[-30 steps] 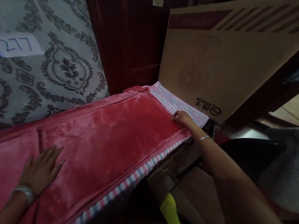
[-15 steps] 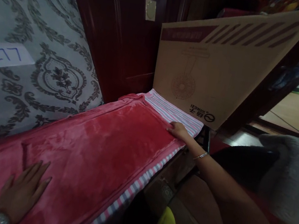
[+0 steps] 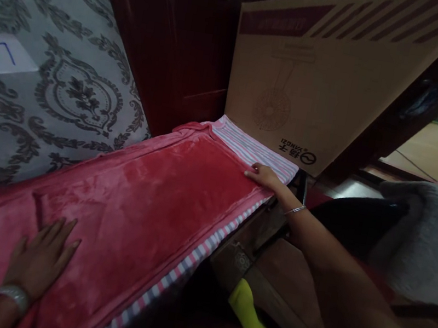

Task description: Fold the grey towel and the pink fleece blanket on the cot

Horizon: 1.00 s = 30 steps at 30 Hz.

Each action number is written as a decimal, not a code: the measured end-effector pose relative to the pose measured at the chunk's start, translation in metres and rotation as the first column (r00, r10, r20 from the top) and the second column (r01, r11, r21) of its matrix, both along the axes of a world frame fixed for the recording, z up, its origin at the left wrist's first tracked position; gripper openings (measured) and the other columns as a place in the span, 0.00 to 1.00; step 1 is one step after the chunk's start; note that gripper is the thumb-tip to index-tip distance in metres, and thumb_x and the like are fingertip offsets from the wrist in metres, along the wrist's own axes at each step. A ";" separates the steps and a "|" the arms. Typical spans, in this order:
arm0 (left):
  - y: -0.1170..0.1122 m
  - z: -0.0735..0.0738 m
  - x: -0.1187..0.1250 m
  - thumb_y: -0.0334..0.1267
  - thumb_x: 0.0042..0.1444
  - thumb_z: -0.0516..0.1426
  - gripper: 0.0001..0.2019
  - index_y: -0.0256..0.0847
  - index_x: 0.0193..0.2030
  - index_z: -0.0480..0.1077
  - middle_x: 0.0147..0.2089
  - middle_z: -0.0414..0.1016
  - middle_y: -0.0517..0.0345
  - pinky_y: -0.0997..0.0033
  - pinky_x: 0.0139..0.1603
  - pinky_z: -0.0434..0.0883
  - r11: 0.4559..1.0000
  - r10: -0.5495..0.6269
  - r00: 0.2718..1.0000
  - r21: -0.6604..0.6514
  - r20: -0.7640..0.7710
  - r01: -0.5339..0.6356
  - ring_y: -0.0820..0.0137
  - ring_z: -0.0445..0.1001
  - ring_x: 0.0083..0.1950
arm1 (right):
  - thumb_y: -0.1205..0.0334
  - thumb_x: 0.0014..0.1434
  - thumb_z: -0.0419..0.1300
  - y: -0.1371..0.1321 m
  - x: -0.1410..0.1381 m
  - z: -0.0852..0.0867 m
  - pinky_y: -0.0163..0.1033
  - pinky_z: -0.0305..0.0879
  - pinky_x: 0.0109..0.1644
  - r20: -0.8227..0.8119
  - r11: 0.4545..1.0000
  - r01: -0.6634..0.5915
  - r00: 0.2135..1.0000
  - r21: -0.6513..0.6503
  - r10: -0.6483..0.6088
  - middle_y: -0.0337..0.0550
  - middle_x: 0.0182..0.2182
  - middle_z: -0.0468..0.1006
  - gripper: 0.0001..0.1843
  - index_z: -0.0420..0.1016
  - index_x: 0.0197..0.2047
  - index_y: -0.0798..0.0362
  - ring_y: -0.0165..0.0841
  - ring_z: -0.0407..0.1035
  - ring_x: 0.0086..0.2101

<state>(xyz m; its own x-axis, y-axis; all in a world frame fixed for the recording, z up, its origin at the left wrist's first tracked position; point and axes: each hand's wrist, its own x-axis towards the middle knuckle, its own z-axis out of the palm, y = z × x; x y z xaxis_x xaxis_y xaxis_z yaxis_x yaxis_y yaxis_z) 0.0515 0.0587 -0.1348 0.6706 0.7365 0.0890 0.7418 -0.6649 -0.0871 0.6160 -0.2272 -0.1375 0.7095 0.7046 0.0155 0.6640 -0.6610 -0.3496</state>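
Observation:
A plush red blanket (image 3: 164,194) is spread over a long narrow surface, on top of a striped pink, grey and white sheet (image 3: 254,150). The sheet shows at the far end and along the near side. My left hand (image 3: 40,257) lies flat on the blanket at the lower left, fingers spread, beside a crease. At the far right corner, my right hand (image 3: 262,176) pinches the blanket's edge between thumb and curled fingers; its fingertips are partly hidden.
Behind the far end leans a large cardboard box (image 3: 330,93). Patterned wallpaper (image 3: 84,93) with a numbered paper (image 3: 1,56) borders the left, beside a dark red door (image 3: 177,57). A grey fluffy cover (image 3: 431,242) is at right. Something yellow (image 3: 248,307) sits below.
The camera view has tipped down slightly, and most of the scene sits higher in the picture. Both hands keep nearly the same places on the blanket.

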 end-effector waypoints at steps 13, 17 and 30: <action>-0.007 0.004 0.003 0.46 0.66 0.39 0.33 0.30 0.72 0.60 0.75 0.58 0.36 0.31 0.73 0.48 0.998 0.042 0.999 -0.040 -0.015 -0.042 0.46 0.55 0.75 | 0.58 0.63 0.62 -0.017 -0.017 0.003 0.36 0.68 0.39 -0.140 0.965 0.166 0.980 0.201 -0.139 0.51 0.38 0.81 0.21 0.75 0.56 0.62 0.37 0.75 0.36; -0.013 0.019 0.015 0.50 0.65 0.43 0.34 0.31 0.71 0.62 0.75 0.57 0.36 0.32 0.73 0.47 0.987 0.084 0.986 -0.146 0.145 -0.063 0.46 0.53 0.76 | 0.55 0.56 0.66 -0.025 -0.032 0.001 0.35 0.64 0.27 -0.514 0.800 0.463 0.825 0.381 -0.233 0.41 0.25 0.76 0.23 0.76 0.52 0.59 0.32 0.68 0.23; 0.012 0.047 0.155 0.44 0.64 0.56 0.14 0.36 0.51 0.68 0.44 0.81 0.39 0.50 0.51 0.77 -0.040 0.818 0.449 -0.744 0.359 0.667 0.55 0.83 0.45 | 0.64 0.54 0.62 0.063 -0.183 0.079 0.39 0.66 0.44 0.102 0.819 -0.267 0.963 0.509 0.251 0.48 0.40 0.81 0.17 0.79 0.47 0.55 0.40 0.74 0.39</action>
<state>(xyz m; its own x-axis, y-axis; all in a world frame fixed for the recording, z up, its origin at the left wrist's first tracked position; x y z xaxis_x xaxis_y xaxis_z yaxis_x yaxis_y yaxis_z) 0.2061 0.0702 -0.0874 0.7392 0.5706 -0.3578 -0.0584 0.5836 0.8099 0.4332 -0.1644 -0.0583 0.4958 0.7465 0.4437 0.8001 -0.1940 -0.5676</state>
